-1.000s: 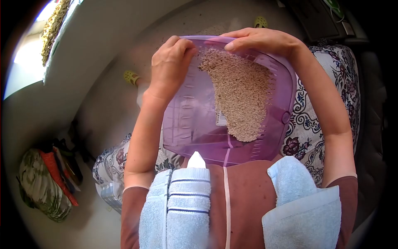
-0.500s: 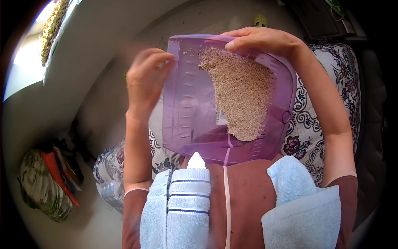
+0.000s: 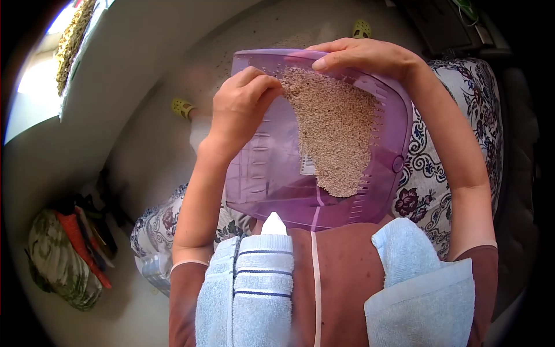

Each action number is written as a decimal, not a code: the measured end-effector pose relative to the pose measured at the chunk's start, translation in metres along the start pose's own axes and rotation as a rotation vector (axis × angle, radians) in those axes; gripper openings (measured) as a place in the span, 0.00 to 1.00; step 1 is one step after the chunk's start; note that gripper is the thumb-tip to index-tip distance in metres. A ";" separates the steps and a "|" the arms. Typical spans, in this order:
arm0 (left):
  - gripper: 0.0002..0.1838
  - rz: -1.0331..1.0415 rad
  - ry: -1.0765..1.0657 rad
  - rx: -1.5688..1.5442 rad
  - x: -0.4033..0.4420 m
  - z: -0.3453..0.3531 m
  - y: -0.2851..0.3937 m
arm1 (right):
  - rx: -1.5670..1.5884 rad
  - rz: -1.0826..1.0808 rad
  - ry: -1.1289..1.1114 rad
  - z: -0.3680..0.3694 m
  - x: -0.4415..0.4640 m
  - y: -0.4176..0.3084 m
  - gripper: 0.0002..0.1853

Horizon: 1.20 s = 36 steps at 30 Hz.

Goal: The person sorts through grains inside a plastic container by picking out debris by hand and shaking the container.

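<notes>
A translucent purple scoop-shaped plastic tray [image 3: 248, 168] is held in front of my torso. A heap of small tan grains [image 3: 338, 127], which look like cereal or seed, lies over its middle and right side. My right hand [image 3: 352, 55] is closed over the tray's far rim, thumb on the inside, the other fingers mostly hidden beneath. My left hand [image 3: 245, 104] is over the tray's left part, thumb and fingertips pinched together at the upper-left edge of the heap. Whatever sits between those fingertips is too small to make out.
A flower-patterned cloth [image 3: 428, 156] covers the seat around me. Light blue towels [image 3: 263, 289] lie over my shoulders. Yellow clogs [image 3: 182, 107] show on the floor, where specks are scattered. A camouflage bag [image 3: 58, 260] is at the lower left, near a bright window ledge [image 3: 75, 52].
My left hand has moved right, from beside the tray's left edge to the edge of the grain heap. My right hand and the tray have hardly moved.
</notes>
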<state>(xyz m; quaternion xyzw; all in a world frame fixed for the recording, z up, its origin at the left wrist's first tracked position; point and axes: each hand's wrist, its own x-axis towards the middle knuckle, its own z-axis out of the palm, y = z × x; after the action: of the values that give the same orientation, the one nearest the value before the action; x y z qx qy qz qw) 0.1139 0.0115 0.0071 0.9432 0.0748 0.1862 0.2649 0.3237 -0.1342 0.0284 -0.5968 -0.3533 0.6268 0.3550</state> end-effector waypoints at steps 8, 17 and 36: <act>0.08 -0.742 -0.092 -0.821 0.007 -0.019 0.007 | -0.034 0.069 -0.018 0.001 -0.007 -0.010 0.31; 0.11 -0.815 -0.153 -1.097 0.002 -0.021 -0.008 | -0.044 0.030 0.017 0.004 -0.007 -0.011 0.31; 0.42 -0.951 -0.106 -1.577 -0.141 -0.017 -0.025 | 0.339 0.075 0.053 -0.040 -0.015 0.022 0.28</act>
<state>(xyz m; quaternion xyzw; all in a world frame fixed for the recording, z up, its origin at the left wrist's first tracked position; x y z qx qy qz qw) -0.0238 0.0072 -0.0364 0.3668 0.2937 0.0113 0.8826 0.3642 -0.1573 0.0149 -0.5575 -0.2104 0.6744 0.4360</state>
